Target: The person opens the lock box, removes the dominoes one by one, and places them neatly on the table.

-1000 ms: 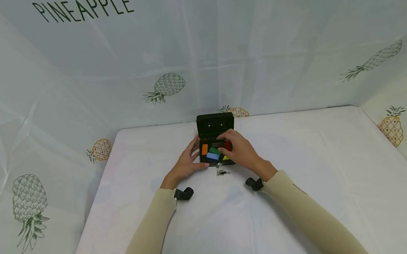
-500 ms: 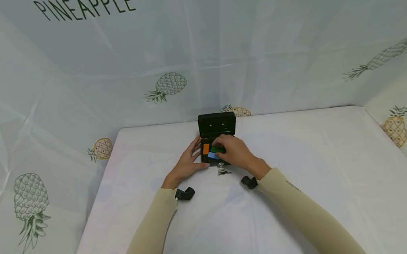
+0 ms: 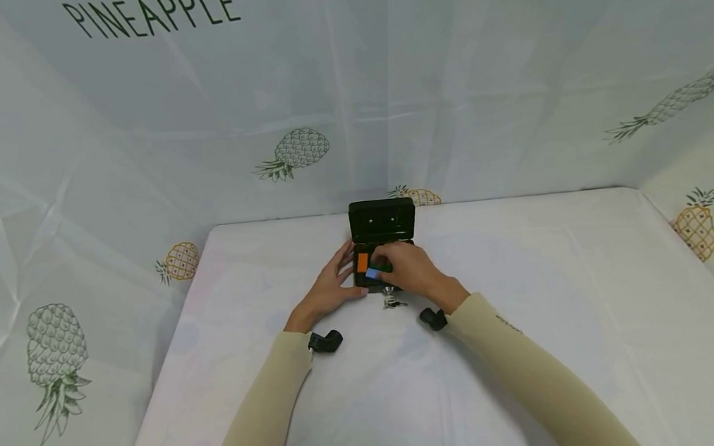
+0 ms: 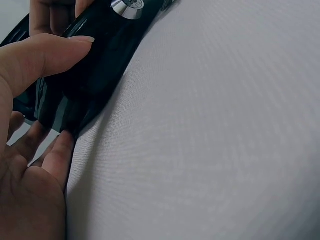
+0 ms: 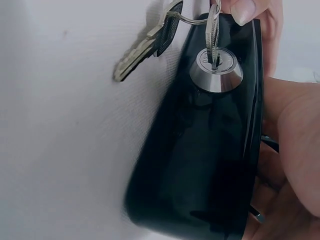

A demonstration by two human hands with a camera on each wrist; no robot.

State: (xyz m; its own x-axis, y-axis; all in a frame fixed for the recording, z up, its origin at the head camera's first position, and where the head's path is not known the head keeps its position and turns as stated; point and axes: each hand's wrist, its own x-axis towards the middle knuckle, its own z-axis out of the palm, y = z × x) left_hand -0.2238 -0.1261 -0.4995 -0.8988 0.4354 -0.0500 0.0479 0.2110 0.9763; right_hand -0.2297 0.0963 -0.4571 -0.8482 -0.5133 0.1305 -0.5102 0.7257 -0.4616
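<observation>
A small black lockable cash box (image 3: pixel 362 280) stands at the table's back with its lid (image 3: pixel 382 219) raised. My left hand (image 3: pixel 325 296) grips its left end, thumb on the front wall and fingers along the side. Inside lie an orange block (image 3: pixel 362 262) and a blue block (image 3: pixel 372 273). My right hand (image 3: pixel 413 267) reaches into the box, thumb and forefinger curled round a green block (image 3: pixel 388 268). That hand covers the box's right half. On the front, a silver lock (image 5: pixel 216 72) has a key in it, with a second key (image 5: pixel 145 47) hanging from the ring.
A white cloth covers the table (image 3: pixel 372 392). Behind it hangs a pale sheet (image 3: pixel 480 99) printed with pineapples. A black wrist camera (image 3: pixel 325 341) sits at the left wrist and another wrist camera (image 3: pixel 433 318) at the right.
My right hand has moved left and lower into the box, covering red and yellow blocks seen earlier. Its fingers have closed around the green block. The left hand stays on the box.
</observation>
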